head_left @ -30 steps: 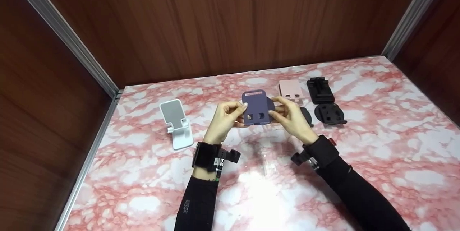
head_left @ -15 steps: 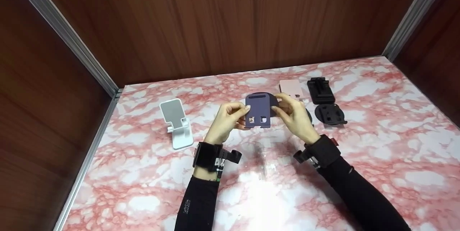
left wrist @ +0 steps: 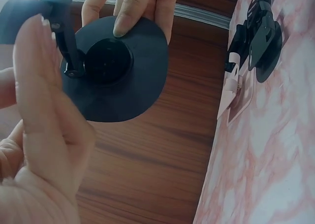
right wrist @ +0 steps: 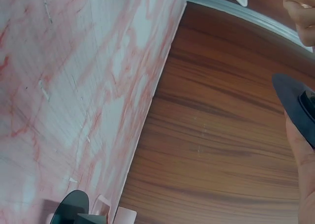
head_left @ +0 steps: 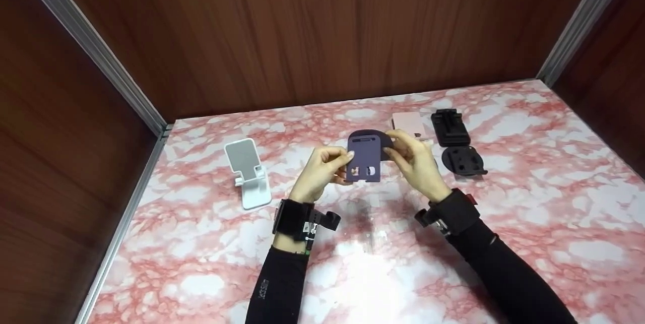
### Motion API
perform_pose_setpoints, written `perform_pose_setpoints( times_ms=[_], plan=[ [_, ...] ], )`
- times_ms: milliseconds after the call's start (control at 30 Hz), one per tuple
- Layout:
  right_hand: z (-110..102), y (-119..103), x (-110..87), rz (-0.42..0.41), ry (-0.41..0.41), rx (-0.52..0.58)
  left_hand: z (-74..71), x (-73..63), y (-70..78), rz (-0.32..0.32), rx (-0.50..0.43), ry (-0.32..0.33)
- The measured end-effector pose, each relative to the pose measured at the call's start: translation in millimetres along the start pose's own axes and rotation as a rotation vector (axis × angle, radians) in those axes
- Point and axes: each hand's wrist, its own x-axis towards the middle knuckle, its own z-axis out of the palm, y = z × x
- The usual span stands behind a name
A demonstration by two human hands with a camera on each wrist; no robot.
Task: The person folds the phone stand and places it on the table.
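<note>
Above the table I hold a purple phone stand (head_left: 364, 157) with a slotted plate and a round base behind it. My left hand (head_left: 321, 173) pinches the plate's left edge between thumb and fingers. On the other side, my right hand (head_left: 415, 165) pinches the rim of the round base (head_left: 387, 148). The left wrist view shows the underside of that base (left wrist: 130, 96), a dark disc with a recessed middle, joined to a hinged arm (left wrist: 69, 47). Only part of the base (right wrist: 291, 101) appears in the right wrist view.
A white phone stand (head_left: 244, 160) stands unfolded at the left. Back right lie a pink stand (head_left: 407, 121), a folded black stand (head_left: 450, 127) and a round-based black stand (head_left: 462, 160). Another dark round stand (right wrist: 74, 204) shows partly in the right wrist view. Wood panels (head_left: 312, 37) enclose the table.
The purple plate has tilted against its round base, which now shows above the plate's top edge. The stand and both hands have shifted slightly right.
</note>
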Motion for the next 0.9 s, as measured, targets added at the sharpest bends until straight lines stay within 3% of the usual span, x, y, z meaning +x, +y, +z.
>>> perform_pose_setpoints(
  times_ms=[367, 633, 900],
  plan=[
    [0, 2, -0.7, -0.018, -0.019, -0.017, 1.4, 0.1, -0.2, -0.015, 0.026, 0.007],
    [-1, 2, -2.8, -0.073, 0.001, 0.004, 2.0, 0.7, -0.4, -0.038, -0.016, -0.011],
    [-2, -6, -0.1, -0.004, -0.030, 0.086, 5.3, -8.9, 14.6, 0.010, 0.067, 0.009]
  ],
)
